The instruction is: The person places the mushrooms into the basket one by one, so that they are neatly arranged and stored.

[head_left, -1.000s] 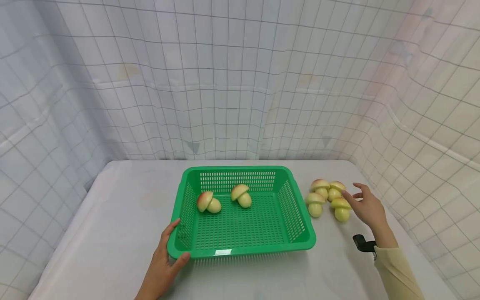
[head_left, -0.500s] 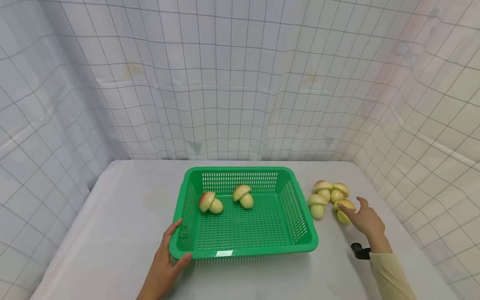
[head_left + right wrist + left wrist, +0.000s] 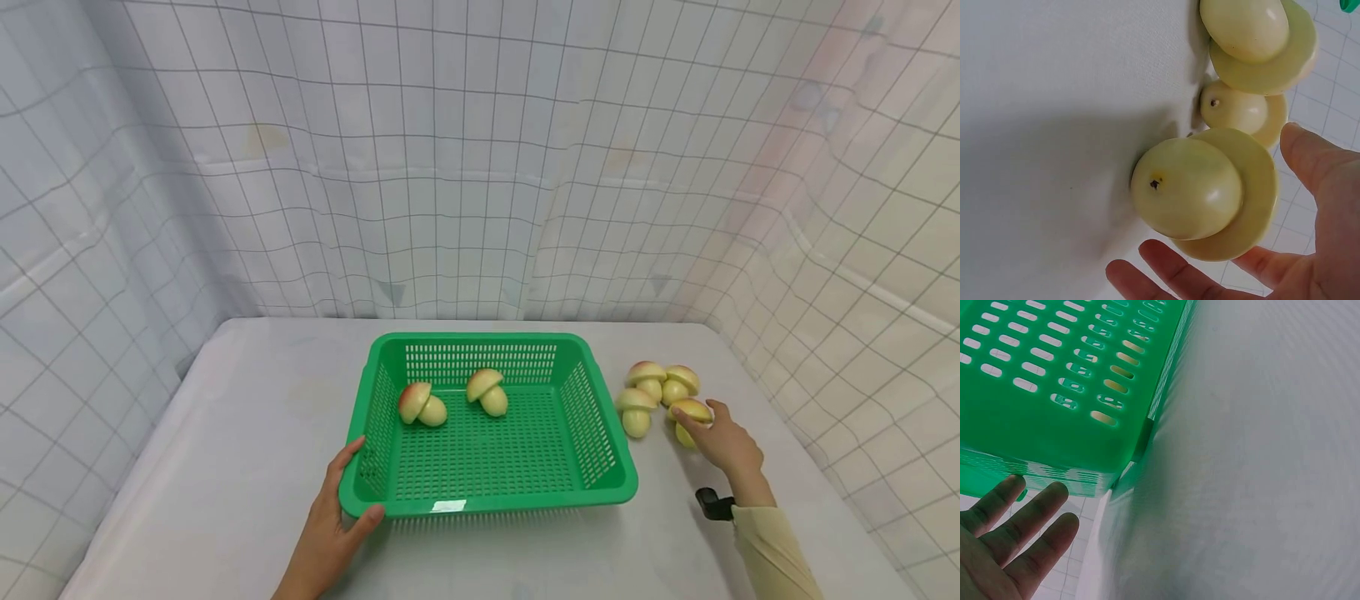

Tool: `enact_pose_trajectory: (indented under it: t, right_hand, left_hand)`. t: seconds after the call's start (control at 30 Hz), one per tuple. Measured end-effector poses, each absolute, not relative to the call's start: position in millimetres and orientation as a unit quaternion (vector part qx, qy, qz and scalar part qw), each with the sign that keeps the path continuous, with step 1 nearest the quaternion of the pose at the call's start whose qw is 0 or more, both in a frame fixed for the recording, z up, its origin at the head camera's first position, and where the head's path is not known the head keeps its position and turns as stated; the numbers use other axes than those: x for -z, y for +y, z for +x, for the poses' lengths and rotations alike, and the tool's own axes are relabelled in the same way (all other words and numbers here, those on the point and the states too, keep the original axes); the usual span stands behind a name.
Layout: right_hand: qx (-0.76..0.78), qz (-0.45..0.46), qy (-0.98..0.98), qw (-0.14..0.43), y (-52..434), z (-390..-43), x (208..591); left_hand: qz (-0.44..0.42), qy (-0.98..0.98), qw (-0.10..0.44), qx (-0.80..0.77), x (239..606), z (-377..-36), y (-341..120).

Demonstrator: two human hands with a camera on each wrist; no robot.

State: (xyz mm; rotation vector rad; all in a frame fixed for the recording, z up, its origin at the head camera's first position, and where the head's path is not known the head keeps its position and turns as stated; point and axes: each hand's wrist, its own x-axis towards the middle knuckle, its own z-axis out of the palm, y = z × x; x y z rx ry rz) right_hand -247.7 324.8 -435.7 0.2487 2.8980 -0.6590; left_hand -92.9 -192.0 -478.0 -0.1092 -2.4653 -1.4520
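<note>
My left hand [image 3: 326, 525] rests at the near left corner of a green plastic basket [image 3: 487, 507], thumb on the front rim and forefinger along the left side. In the left wrist view three straight fingers [image 3: 1029, 531] lie beside the basket's perforated wall. Two toy mushrooms, one with a redder cap [image 3: 422, 406] and one paler [image 3: 489, 393], lie inside. At the right, my right hand [image 3: 723, 442] spreads around the nearest yellow toy mushroom [image 3: 1188, 187]. Its thumb is on one side of the cap, fingers on the other, with gaps showing in the right wrist view.
Outside the basket's right wall lie more toy mushrooms: one near the rim [image 3: 636, 412], a red-tinged one behind [image 3: 647, 379] and a yellowish one [image 3: 678, 385]. A white cloth covers the table [image 3: 232, 433]. Checked curtains [image 3: 465, 167] enclose its back and sides.
My right hand has come down and toward me from beside the far mushrooms to the nearest yellow one. My left hand keeps its place at the basket corner; the mushrooms lie as before.
</note>
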Motion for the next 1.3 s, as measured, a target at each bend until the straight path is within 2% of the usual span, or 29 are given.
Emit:
enact_pose_trajectory:
  t: [0.43, 1.3]
  right_hand:
    - [0.227, 0.089, 0.966, 0.089, 325.5, -248.3, 438.6]
    - [0.241, 0.101, 0.964, 0.056, 323.5, -246.2, 443.4]
  left_hand:
    - [-0.034, -0.859, 0.139, 0.491, 477.4, -91.7, -192.5]
    - [-0.039, -0.854, 0.144, 0.498, 480.6, -93.4, -192.5]
